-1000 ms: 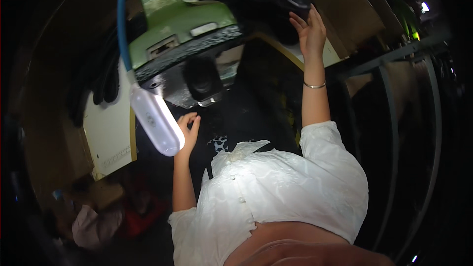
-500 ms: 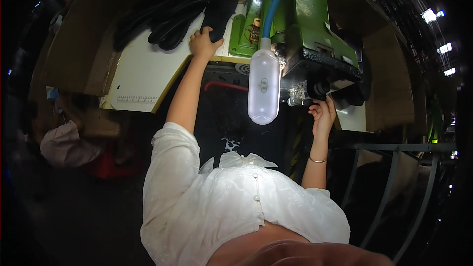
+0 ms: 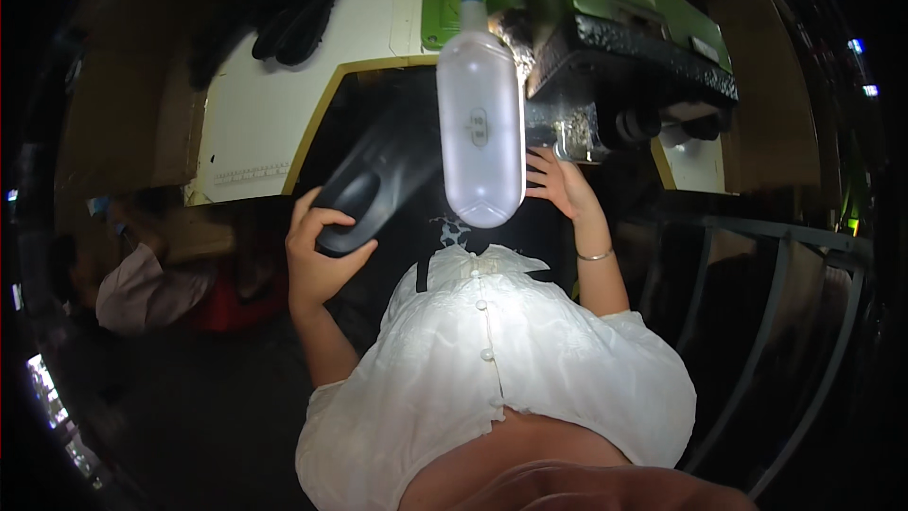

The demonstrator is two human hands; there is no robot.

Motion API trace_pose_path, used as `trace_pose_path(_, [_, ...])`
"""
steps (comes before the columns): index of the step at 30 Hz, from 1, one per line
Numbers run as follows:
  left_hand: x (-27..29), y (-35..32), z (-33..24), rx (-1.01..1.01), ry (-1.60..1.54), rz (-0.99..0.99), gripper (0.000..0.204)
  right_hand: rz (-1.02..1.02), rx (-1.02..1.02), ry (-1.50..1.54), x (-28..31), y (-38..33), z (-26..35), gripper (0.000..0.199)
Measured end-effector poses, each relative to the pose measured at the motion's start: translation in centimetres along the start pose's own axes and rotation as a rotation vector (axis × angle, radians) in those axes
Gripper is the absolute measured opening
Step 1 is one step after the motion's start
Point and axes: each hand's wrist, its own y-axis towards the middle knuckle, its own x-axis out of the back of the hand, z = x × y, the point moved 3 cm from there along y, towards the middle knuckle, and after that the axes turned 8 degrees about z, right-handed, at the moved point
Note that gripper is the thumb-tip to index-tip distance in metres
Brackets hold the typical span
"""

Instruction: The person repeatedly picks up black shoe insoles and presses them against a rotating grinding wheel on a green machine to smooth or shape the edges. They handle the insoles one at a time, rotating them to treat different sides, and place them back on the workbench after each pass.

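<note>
My left hand is shut around the end of a long black shoe-sole piece, held up in front of my chest. Fingers spread, my right hand is raised just below the dark underside of the green machine, close to its metal part; I cannot tell whether it touches. A translucent white capsule-shaped lamp hangs on a blue cable between my hands and hides part of the sole piece.
More black sole pieces lie piled on the white tabletop at the back left. Another person crouches low at the left. A grey metal rack stands to the right.
My left hand was up at the pile of black pieces on the tabletop; it has come back down holding one. My right hand stays by the machine.
</note>
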Motion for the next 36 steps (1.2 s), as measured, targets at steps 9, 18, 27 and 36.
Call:
trace_pose_path(9, [-11.2,0.1,1.0,0.304,-1.022,0.347,0.064,0.003,0.468,-0.181,0.6,-6.5,6.7,0.036])
trace_pose_path(18, [-16.1,7.3,-5.0,0.261,-0.782,0.440,0.031,-0.327,0.944,-0.038,0.9,-13.5,12.4,0.034])
trace_pose_path(27, [-10.8,3.8,1.2,0.373,-1.028,0.256,0.015,-0.474,0.866,0.034,-4.7,-8.3,6.1,0.030])
trace_pose_path(36, [-10.8,-2.1,9.3,0.707,-0.894,0.152,0.033,-0.080,0.650,-0.190,-9.2,-5.1,2.7,0.021])
